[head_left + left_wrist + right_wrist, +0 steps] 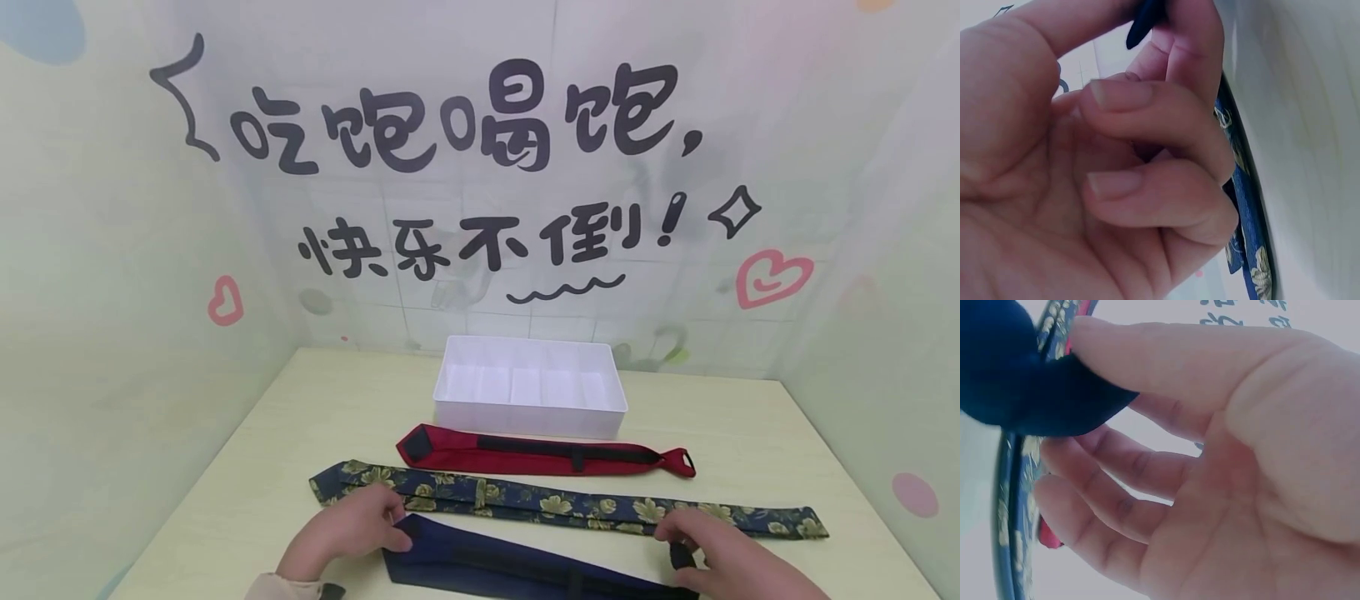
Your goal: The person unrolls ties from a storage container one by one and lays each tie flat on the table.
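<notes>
A plain navy necktie (465,560) is stretched between both hands near the front of the table, its back side up. By its wide end my left hand (352,529) pinches it between thumb and forefinger; the left wrist view shows a dark tip (1144,25) of cloth there. At the knot end, my right hand (723,554) pinches the dark knot (1041,394) between thumb and fingers. Just behind lies a navy necktie with gold flowers (555,503). Farther back is a red necktie (525,454) with a ready-made knot at its right end.
A white box (528,415) with several compartments stands at the back of the pale wooden table (300,417). Printed curtains (135,333) with dark lettering close in the back and sides.
</notes>
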{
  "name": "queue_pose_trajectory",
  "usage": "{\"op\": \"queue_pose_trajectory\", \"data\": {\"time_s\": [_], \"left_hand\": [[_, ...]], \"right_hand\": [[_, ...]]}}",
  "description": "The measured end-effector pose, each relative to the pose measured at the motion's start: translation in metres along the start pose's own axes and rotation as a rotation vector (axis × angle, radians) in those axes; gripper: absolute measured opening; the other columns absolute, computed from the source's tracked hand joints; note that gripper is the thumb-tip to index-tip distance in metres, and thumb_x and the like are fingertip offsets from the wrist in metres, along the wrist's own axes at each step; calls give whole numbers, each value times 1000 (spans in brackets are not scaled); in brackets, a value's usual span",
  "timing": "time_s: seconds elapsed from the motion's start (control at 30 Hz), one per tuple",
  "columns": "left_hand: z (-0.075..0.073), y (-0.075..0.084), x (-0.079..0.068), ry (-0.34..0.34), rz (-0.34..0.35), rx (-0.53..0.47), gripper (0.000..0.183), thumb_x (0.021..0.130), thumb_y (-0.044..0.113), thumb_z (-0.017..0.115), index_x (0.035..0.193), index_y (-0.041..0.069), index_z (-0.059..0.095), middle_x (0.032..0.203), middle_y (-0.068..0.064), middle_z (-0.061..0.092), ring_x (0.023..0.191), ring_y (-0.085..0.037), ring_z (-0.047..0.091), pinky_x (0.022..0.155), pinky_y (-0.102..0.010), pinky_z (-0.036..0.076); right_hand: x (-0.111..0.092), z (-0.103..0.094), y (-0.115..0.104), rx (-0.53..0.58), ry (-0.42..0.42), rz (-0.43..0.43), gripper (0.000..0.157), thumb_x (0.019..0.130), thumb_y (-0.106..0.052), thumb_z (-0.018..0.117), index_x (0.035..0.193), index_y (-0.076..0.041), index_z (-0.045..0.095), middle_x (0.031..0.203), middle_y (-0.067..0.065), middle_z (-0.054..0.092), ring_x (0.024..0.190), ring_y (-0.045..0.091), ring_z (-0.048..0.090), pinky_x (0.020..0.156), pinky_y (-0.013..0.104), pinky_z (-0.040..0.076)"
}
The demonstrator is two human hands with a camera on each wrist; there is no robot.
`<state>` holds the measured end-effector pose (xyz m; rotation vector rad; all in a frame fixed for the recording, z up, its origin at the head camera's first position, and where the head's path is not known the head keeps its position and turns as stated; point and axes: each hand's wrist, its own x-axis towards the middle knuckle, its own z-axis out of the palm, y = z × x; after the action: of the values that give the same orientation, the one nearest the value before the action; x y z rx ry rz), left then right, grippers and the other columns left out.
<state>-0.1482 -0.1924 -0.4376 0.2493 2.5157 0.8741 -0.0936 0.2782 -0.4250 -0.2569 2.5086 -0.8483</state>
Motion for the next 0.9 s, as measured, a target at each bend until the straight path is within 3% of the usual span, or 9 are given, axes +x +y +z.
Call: {"op": "queue_pose_trajectory", "data": {"time_s": [0.17,0.3,0.47,0.7,0.9], "left_hand": [[-1,-2,2,24,-54,28,25,79,14,85,75,10,61,77,-2,50,63,-17,44,58,-30,33],[-2,-6,2,31,-54,28,23,78,13,85,77,10,62,77,-2,52,64,-17,44,58,-30,33],[-2,-9,1,27,-35,20,23,78,13,85,77,11,62,73,0,52,63,-16,45,58,-29,34],[-4,-8,-1,37,-34,18,24,78,11,85,76,10,61,69,1,49,61,-16,43,58,-29,33],[-4,-9,0,50,-91,55,24,77,10,85,76,11,61,71,-1,54,64,-17,46,60,-30,35]], "right_hand": [[-7,-5,14,23,-15,44,32,87,-9,77,116,-10,64,113,5,62,99,25,58,80,37,54],[-8,-4,17,44,-4,165,33,83,-2,78,114,-8,67,110,5,61,98,25,59,84,46,55],[-6,2,30,31,16,283,31,79,-2,81,107,-8,69,104,4,62,93,22,59,84,44,54],[-4,8,63,82,-45,239,28,80,-18,86,99,-8,68,88,4,65,80,19,60,76,35,53],[3,13,94,123,-88,112,31,81,-28,86,99,-11,67,85,1,68,78,14,58,71,30,49]]}}
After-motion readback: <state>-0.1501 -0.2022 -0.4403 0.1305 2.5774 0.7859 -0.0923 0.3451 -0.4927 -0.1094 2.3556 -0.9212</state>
